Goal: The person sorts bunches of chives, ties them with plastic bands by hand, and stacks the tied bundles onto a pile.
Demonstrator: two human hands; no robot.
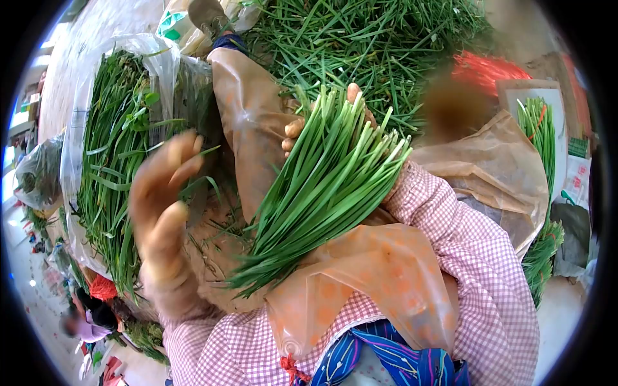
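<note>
A bunch of garlic chives lies across my lap, white cut ends up and to the right, leaf tips down and to the left. My right hand grips it from behind near the cut ends; only some fingertips show around the leaves, and the palm is hidden. My left hand is raised at the left, smeared by motion. Its thumb and fingers are apart, with nothing visible between them. Close behind it a clear plastic bag holds more long green chives.
A large heap of loose chives spreads ahead. Red ties lie at the upper right, near a tied chive bunch. Brown plastic covers my legs. At the far lower left is another person. A dark blurred blot hides part of the upper right.
</note>
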